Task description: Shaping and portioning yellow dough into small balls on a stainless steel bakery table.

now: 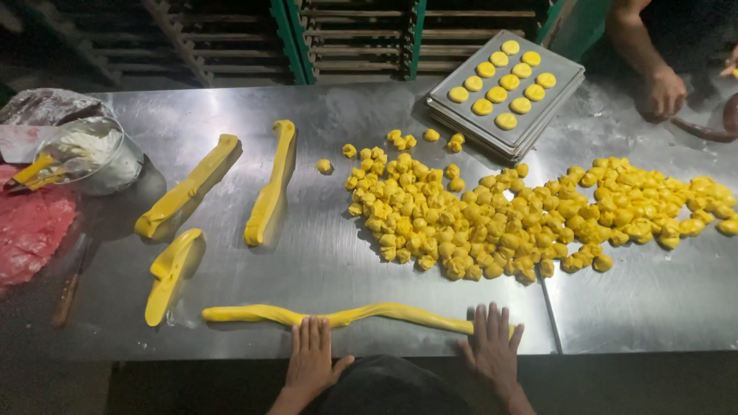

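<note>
Both hands, left (314,355) and right (492,346), press flat with fingers spread on the dough rope (338,315); uneven pressure risks thinning or breaking it

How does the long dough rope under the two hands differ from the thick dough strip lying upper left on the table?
The long dough rope is thin and lies sideways along the near edge; the thick dough strip is shorter, fatter and lies slanted. The left hand and right hand press on the rope; the strip lies untouched. Both are yellow.
</note>
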